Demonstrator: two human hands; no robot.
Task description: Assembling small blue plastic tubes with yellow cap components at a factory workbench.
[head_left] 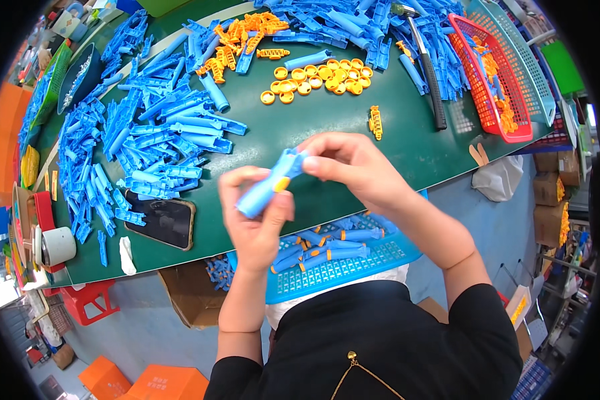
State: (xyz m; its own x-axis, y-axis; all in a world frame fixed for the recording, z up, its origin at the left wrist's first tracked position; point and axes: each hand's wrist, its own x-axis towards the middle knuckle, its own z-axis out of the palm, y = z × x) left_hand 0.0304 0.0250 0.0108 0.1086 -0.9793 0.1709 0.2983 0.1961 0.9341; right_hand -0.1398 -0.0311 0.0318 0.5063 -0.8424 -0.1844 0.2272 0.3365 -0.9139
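Between my two hands, above the table's near edge, is a blue plastic tube-shaped part [259, 195] with a yellow-orange piece on its side. My left hand [255, 220] is closed round its lower end, thumb close to the orange piece. The fingers of my right hand [337, 163] pinch its upper end. Below my hands, a blue basket [380, 263] holds several blue tubes with orange pieces [333, 253]. Beyond them on the green table [280, 127] lie round orange caps [340, 75] and a single ribbed orange piece [376, 123].
Heaps of blue half-shells [173, 127] cover the table's left and back, with orange pieces [247, 33] among them. A hammer [428, 73] lies at the right, near a red basket [500, 100]. A phone [163, 220] and a white mug [59, 245] are at the left.
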